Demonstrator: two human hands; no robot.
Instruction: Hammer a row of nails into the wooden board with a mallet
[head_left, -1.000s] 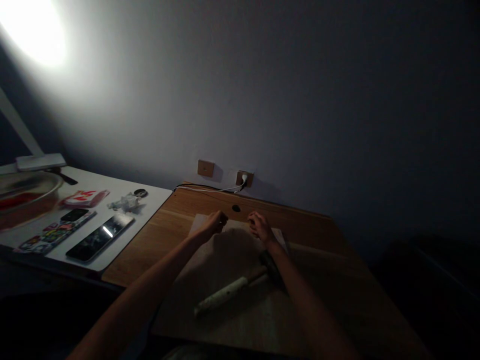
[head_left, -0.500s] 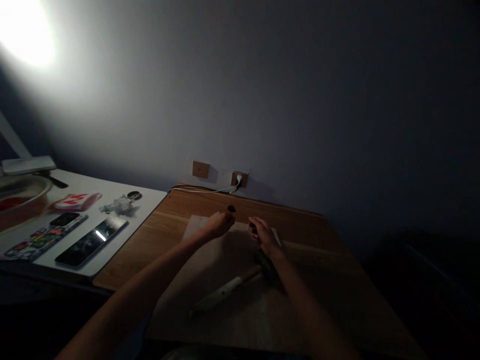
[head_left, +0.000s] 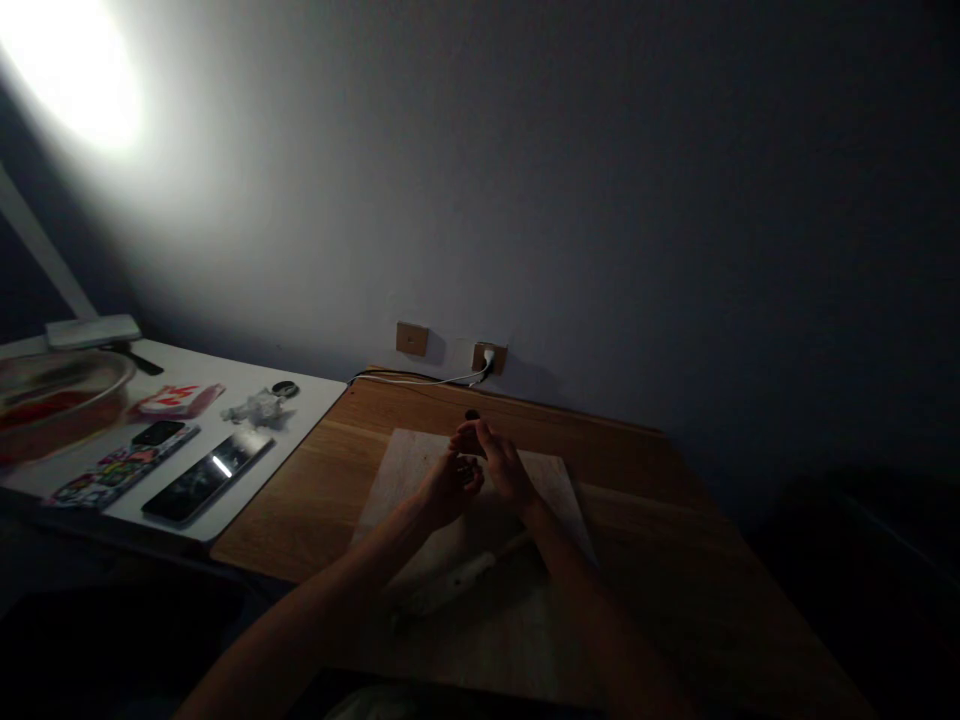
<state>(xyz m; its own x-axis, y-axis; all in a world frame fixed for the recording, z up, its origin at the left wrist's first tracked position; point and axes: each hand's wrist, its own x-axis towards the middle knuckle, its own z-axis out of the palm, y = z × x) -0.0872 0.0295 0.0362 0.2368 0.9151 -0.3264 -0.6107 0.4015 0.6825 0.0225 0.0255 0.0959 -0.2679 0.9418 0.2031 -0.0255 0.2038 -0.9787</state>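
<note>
My left hand (head_left: 448, 488) is closed with its fingers curled, above a pale board (head_left: 551, 482). Meeting it from the right, my right hand (head_left: 501, 468) has its bent fingers reaching across the left fingertips. What lies between the fingers, if anything, is too dark and small to make out. Just beyond the hands is a small dark round thing (head_left: 472, 414). Under my wrists, a hammer-like tool with a whitish handle (head_left: 469, 575) lies on the board. Its dark head is hidden behind my right forearm.
The board rests on a wooden table (head_left: 300, 500). On the white table (head_left: 315, 395) to the left are a phone (head_left: 210, 475), a patterned phone case (head_left: 124, 465), a red-and-white packet (head_left: 180, 400), crumpled wrapping (head_left: 259, 408) and a clear bowl (head_left: 112, 375). Cables (head_left: 420, 380) run to a wall socket (head_left: 489, 357).
My hands were apart and have come together, with the right fingers now across the left. The view has shifted slightly left. The hammer-like tool lies where it was, its head now covered.
</note>
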